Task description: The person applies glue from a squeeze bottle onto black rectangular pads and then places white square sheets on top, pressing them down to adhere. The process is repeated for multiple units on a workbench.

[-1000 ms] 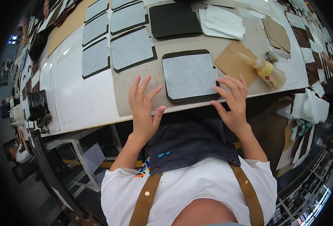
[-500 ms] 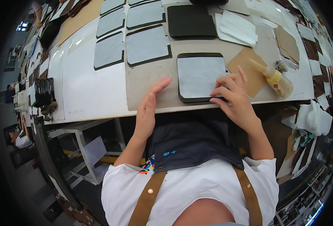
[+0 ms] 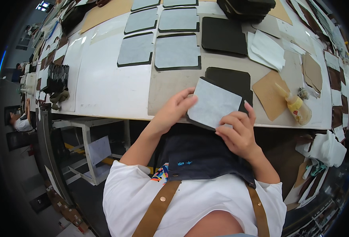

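A pale piece [image 3: 216, 100] over a black piece [image 3: 237, 81]
Left hand [image 3: 176, 108] pinches the pale piece's edge; right hand [image 3: 239, 131] nips its corner, fingers bent.

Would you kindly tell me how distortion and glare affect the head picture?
In the head view, fisheye distortion bows the dark rail at left; pale glare streaks the white tabletop; the corners fall to black; the pale panel looks reasonably sharp.
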Available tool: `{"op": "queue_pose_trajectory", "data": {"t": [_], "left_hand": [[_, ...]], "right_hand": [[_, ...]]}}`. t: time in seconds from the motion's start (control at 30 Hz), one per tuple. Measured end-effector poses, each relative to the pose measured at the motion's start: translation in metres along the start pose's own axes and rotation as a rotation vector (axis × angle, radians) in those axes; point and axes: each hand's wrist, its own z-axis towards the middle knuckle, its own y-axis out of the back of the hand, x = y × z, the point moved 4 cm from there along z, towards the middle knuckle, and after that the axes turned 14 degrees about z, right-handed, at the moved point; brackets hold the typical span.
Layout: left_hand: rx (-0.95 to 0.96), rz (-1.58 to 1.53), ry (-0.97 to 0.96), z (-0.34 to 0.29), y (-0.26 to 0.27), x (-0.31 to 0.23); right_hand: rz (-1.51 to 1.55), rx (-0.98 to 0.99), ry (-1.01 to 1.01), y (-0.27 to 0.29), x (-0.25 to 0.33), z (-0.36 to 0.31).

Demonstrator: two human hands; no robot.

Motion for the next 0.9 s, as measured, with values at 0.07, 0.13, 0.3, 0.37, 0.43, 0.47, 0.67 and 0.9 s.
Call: {"op": "queue_pose_trajectory", "data": {"t": [0.07,0.13,0.3,0.37,0.43,0.47,0.67,0.9], "left_hand": [[0.009,0.245,-0.034,0.003,0.006,0.008],[-0.102,0.220,-0.040,-0.004,0.014,0.002],[-0.536,0.399,-0.055,-0.056,0.096,-0.005],[-0.757,0.555,-0.036,-0.078,0.141,0.000],[-0.847,0.525,-0.006,-0.088,0.178,0.009],[-0.872,0.515,-0.001,-0.088,0.192,0.013],[-0.914,0.710,0.063,-0.087,0.229,0.023],[-1.148,1.413,0.013,-0.087,0.186,0.001]], "right_hand": [[-0.004,0.048,0.001,-0.002,0.004,-0.001],[-0.031,-0.017,-0.035,0.009,0.000,0.000],[-0.167,-0.195,-0.143,0.051,-0.019,-0.006],[-0.259,-0.251,-0.188,0.066,-0.025,-0.009],[-0.365,-0.295,-0.238,0.079,-0.033,-0.012],[-0.420,-0.317,-0.264,0.086,-0.037,-0.015],[-0.770,-0.441,-0.497,0.148,-0.073,-0.058],[-0.139,-0.726,-0.961,0.193,-0.108,-0.146]]}}
